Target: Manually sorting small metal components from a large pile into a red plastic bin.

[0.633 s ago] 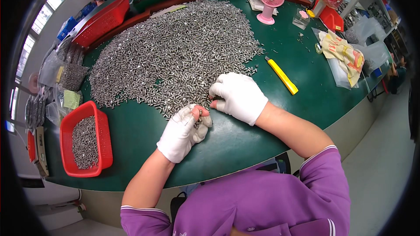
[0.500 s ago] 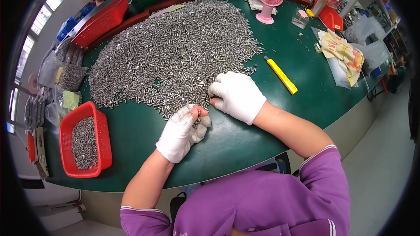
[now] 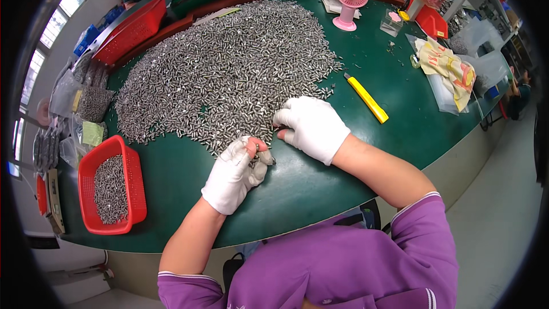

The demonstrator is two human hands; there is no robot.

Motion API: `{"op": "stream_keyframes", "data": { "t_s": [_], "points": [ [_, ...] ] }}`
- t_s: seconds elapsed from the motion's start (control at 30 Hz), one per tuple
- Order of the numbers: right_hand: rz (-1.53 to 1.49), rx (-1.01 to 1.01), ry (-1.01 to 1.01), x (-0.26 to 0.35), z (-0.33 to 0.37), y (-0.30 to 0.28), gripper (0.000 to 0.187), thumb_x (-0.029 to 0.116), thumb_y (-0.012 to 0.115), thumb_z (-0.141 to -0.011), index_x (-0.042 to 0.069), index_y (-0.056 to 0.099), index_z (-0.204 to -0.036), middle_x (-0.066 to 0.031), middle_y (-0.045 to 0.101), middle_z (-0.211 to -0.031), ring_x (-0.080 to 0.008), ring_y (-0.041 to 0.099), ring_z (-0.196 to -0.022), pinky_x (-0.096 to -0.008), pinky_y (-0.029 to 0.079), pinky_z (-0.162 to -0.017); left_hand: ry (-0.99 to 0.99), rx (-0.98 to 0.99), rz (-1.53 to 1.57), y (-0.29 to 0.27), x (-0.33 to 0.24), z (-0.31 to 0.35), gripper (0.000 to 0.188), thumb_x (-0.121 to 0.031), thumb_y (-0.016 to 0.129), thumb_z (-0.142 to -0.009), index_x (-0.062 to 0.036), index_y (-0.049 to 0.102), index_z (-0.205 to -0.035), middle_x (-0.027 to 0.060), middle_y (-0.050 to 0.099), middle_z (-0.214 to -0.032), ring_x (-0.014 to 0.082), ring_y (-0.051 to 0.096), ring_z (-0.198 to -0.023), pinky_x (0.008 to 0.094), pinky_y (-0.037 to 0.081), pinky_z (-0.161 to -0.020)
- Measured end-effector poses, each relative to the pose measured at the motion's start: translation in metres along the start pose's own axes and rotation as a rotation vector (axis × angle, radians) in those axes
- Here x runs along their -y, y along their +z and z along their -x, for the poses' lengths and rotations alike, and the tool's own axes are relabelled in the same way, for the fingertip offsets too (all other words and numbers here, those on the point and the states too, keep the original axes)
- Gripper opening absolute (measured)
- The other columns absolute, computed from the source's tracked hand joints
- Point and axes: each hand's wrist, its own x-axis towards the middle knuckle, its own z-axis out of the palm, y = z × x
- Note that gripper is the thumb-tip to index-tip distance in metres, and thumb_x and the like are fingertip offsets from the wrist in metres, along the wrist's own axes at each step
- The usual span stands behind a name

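Note:
A broad pile of small, shiny, rod-shaped metal parts (image 3: 229, 68) covers much of the green table (image 3: 297, 194). At its near edge my left hand (image 3: 234, 174), in a white glove with bare thumb and fingertip showing, is curled closed around a few of these metal parts. Just to the right, my right hand (image 3: 314, 129), gloved too, reaches palm down to the pile's edge. Its fingers bend toward the parts with the bare thumb tip below them; what they pinch, if anything, is hidden.
A red plastic basket (image 3: 143, 194) at the left holds more metal parts. A yellow utility knife (image 3: 366, 98) lies right of the pile. Farther back are a pink fan (image 3: 350, 0), a clear box (image 3: 392, 23) and a yellow printed cloth (image 3: 449, 68). Filled plastic bags (image 3: 94, 100) stand far left.
My left hand has shifted slightly left, and fewer metal parts show between its fingers. My right hand has barely moved, a touch down and to the right.

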Motion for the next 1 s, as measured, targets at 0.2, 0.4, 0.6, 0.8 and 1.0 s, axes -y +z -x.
{"op": "stream_keyframes", "data": {
  "t_s": [0.2, 0.4, 0.6, 0.8, 1.0],
  "points": [
    [-0.007, 0.045, -0.017, 0.000, -0.002, -0.003, 0.013, 0.021, 0.066, -0.076, 0.011, 0.066, -0.083, -0.0083, 0.059, -0.080, -0.0288, 0.059, -0.082, -0.0409, 0.049, -0.072, 0.000, 0.005, 0.030, -0.001, 0.000, 0.000, 0.021, -0.032, 0.059, -0.093, -0.0118, 0.056, -0.099, 0.0003, 0.059, -0.086, 0.0058, 0.050, -0.069, 0.0186, 0.039, -0.061],
    [-0.428, 0.026, 0.056, 0.010, 0.000, -0.011, 0.012, 0.016, 0.067, -0.079, 0.007, 0.065, -0.087, -0.0075, 0.058, -0.084, -0.0224, 0.060, -0.080, -0.0345, 0.050, -0.070, 0.005, -0.002, 0.111, 0.001, 0.003, 0.001, 0.016, -0.022, 0.061, -0.092, -0.0117, 0.056, -0.103, 0.0011, 0.060, -0.091, 0.0064, 0.051, -0.071, 0.0196, 0.040, -0.065],
    [-0.802, 0.179, 0.138, 0.019, 0.003, -0.013, 0.018, 0.013, 0.069, -0.082, 0.002, 0.062, -0.094, -0.0069, 0.057, -0.090, -0.0146, 0.062, -0.081, -0.0267, 0.051, -0.073, -0.011, -0.052, 0.136, 0.003, 0.006, 0.001, 0.019, -0.017, 0.064, -0.089, -0.0100, 0.057, -0.106, 0.0019, 0.061, -0.088, 0.0067, 0.050, -0.067, 0.0177, 0.040, -0.059],
    [-0.884, 0.177, 0.113, 0.017, 0.003, -0.012, 0.018, 0.015, 0.071, -0.080, 0.004, 0.064, -0.093, -0.0071, 0.058, -0.089, -0.0164, 0.062, -0.080, -0.0281, 0.050, -0.071, 0.034, -0.059, -0.034, 0.002, 0.005, -0.002, 0.015, -0.018, 0.065, -0.088, -0.0097, 0.058, -0.099, 0.0014, 0.061, -0.084, 0.0054, 0.049, -0.062, 0.0168, 0.038, -0.055],
    [-0.412, -0.116, -0.157, 0.014, 0.001, -0.013, 0.017, 0.019, 0.066, -0.077, 0.008, 0.067, -0.089, -0.0091, 0.061, -0.081, -0.0290, 0.059, -0.078, -0.0383, 0.049, -0.070, -0.006, -0.024, -0.002, -0.002, 0.003, -0.002, 0.016, -0.025, 0.061, -0.091, -0.0105, 0.056, -0.096, -0.0002, 0.059, -0.081, 0.0052, 0.049, -0.063, 0.0168, 0.038, -0.055]
  ]
}}
